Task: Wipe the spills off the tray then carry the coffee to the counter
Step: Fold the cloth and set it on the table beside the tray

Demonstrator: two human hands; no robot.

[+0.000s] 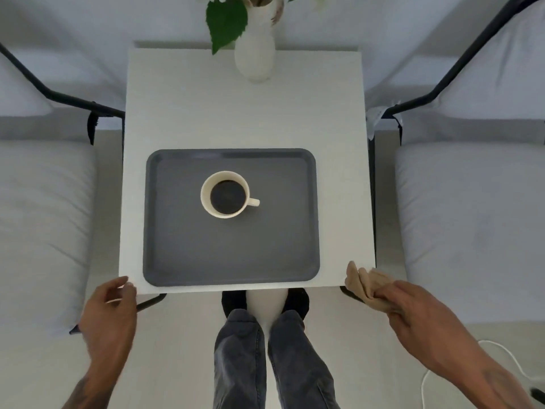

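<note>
A grey tray (182, 255) lies on the near half of a white square table (188, 113). A cream cup of black coffee (225, 193) stands a little above the tray's middle, handle pointing right. I see no clear spill marks on the tray. My right hand (413, 308) hovers off the table's near right corner, gripping a folded beige cloth (364, 283). My left hand (110, 308) is at the near left corner, fingers curled apart, holding nothing.
A white vase (255, 51) with green leaves stands at the table's far edge. Light cushioned chairs with black frames flank the table, one left (38, 216), one right (472, 225). My legs in grey jeans are below the table edge. A white cable (424, 382) lies on the floor.
</note>
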